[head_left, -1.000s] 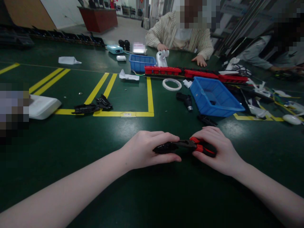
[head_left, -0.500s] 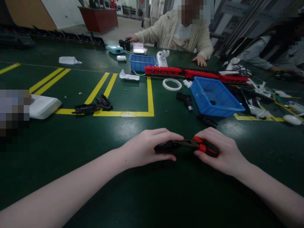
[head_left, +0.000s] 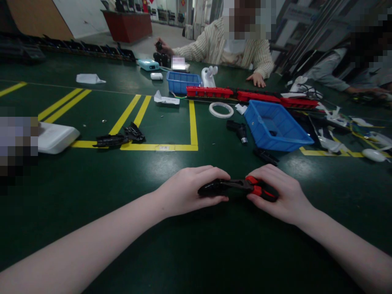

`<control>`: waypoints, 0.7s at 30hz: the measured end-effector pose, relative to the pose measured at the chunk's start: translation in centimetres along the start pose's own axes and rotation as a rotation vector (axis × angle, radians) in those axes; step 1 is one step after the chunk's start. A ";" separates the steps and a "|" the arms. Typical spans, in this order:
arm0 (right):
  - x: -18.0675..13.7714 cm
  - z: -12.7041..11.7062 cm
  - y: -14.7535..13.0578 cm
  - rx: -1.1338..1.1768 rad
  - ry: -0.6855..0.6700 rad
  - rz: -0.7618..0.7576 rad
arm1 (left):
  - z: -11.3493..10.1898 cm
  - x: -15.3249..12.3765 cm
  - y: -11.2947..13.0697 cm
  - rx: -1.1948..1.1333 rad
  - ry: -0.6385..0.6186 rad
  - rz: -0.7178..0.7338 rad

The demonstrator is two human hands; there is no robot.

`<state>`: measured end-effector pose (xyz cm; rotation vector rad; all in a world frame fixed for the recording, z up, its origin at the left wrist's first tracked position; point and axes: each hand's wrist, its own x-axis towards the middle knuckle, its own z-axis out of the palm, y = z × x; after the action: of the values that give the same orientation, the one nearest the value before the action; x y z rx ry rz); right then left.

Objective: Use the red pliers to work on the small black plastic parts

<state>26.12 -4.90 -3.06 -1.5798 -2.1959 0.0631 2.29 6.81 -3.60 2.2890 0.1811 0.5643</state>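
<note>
My left hand (head_left: 188,190) is closed around a black plastic part (head_left: 214,188) just above the green table (head_left: 92,179). My right hand (head_left: 280,194) grips the red handles of a pair of pliers (head_left: 255,188). The pliers' dark jaws reach left to the black part, and the two hands almost meet over it. Most of the part is hidden under my left fingers.
Beyond my hands lie a small black piece (head_left: 266,155), a tilted blue bin (head_left: 275,126), a black tool (head_left: 239,130), a tape ring (head_left: 221,109), and black parts (head_left: 119,136) on the yellow line. A white tray (head_left: 55,136) sits left. Two people work at the far edge.
My hands and the pliers have barely shifted. The person across the table has reached one arm out to the left and lifted a small dark object.
</note>
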 end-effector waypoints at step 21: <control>-0.1 0.2 0.6 -0.076 0.057 -0.015 | 0.0 0.3 0.3 0.089 -0.047 -0.174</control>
<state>26.59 -4.68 -3.47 -1.5852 -2.1898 -0.0694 2.55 6.69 -3.34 2.3407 0.3853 0.4200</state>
